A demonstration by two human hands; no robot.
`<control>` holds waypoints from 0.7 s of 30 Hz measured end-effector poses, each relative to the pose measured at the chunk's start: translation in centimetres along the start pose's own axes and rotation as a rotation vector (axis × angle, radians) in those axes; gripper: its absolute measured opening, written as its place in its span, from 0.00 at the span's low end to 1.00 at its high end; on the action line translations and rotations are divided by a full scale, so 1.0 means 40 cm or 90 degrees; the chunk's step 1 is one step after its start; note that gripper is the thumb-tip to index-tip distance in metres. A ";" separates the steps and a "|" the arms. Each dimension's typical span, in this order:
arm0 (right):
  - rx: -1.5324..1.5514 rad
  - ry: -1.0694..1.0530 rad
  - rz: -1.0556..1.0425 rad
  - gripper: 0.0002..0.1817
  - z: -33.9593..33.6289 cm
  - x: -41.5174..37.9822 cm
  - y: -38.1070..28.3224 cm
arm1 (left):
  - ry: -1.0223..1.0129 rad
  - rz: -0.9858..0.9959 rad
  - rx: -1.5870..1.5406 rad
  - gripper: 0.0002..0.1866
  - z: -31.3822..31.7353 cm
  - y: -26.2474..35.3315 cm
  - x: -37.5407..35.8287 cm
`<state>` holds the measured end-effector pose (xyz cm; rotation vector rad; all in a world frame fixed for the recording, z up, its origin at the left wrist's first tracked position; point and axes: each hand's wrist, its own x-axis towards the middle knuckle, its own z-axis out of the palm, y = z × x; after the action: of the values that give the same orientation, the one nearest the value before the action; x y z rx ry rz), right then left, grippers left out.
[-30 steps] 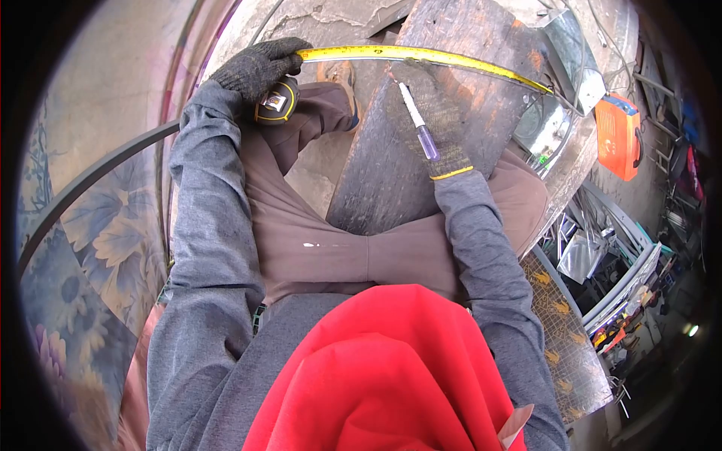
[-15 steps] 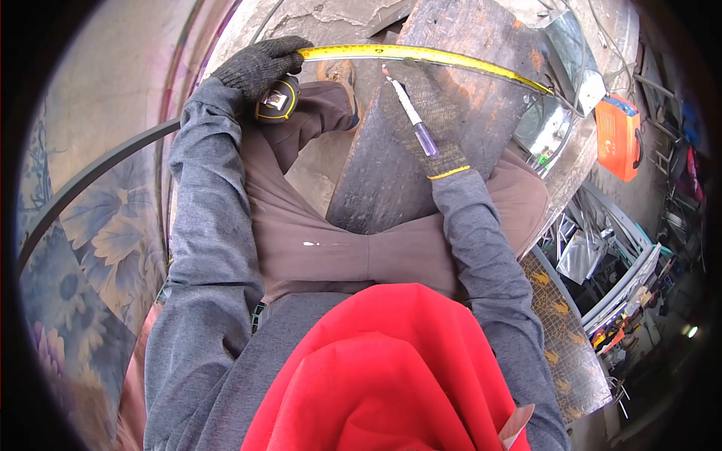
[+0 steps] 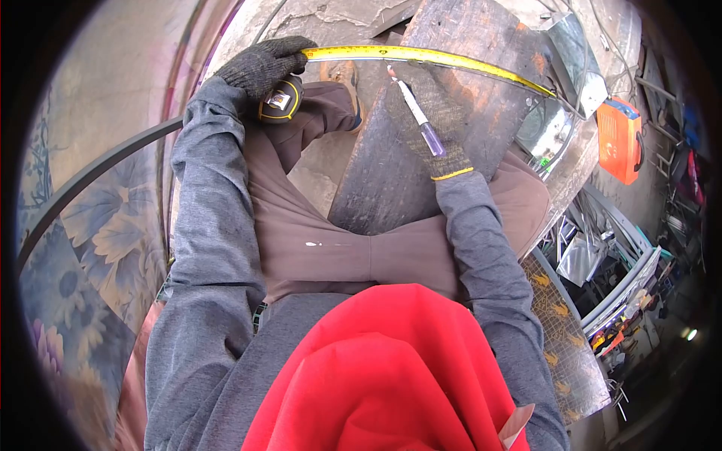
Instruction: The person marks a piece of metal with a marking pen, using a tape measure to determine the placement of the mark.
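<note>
A dark knitted glove covers my left hand (image 3: 259, 66), which is closed on a tape measure; its black and yellow case (image 3: 281, 99) sits below the palm. From the fingers, the yellow blade (image 3: 421, 55) runs out to the right across the wooden board. My right hand (image 3: 430, 113), in a similar glove with a yellow cuff edge, grips a white and purple marker pen (image 3: 421, 120). The pen's tip points up toward the blade's lower edge, just beneath it. My right fingers are close under the blade, partly hidden behind the pen.
The dark board (image 3: 368, 180) lies between my legs. A long dark bar (image 3: 98, 167) comes in from the left toward my left hand. An orange case-like machine (image 3: 620, 140) stands at the right, near cables, shiny sheet pieces and piled metal lengths (image 3: 620, 282).
</note>
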<state>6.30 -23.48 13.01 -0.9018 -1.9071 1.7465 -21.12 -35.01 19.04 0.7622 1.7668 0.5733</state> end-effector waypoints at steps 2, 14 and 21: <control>-0.253 0.022 -0.143 0.22 0.006 -0.006 0.023 | -0.001 -0.004 -0.007 0.20 0.001 -0.002 0.001; -0.106 -0.167 0.018 0.33 -0.021 -0.007 0.000 | 0.004 -0.014 0.023 0.20 0.000 0.016 -0.007; -0.343 -0.063 -0.129 0.27 0.026 0.011 -0.019 | -0.002 0.012 0.011 0.19 -0.001 -0.006 0.005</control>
<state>5.13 -23.92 13.54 -0.7629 -2.4955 1.1961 -21.27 -35.02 18.75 0.7921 1.7654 0.5707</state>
